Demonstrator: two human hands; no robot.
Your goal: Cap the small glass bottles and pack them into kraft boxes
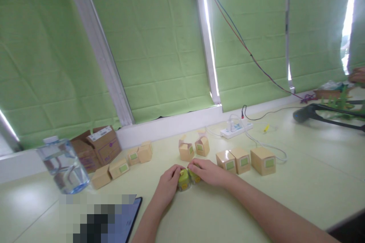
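Two small clear jars with green lids stand side by side on the pale table. My left hand point(170, 180) is closed around the left jar point(184, 182), fingers at its lid and side. Over the right jar point(195, 177), my right hand point(207, 171) has its fingers wrapped on the lid, hiding much of it. Just behind the jars are two small tan cardboard boxes, a left one point(186, 152) and a right one point(202, 147), with their top flaps up.
Closed tan boxes stand to the right point(264, 161) and left point(119, 169). A large water bottle point(67, 167) and an opened brown carton point(105, 146) are at far left. A tablet point(132, 216) lies in front. Behind is a white power strip point(236, 130) with cables.
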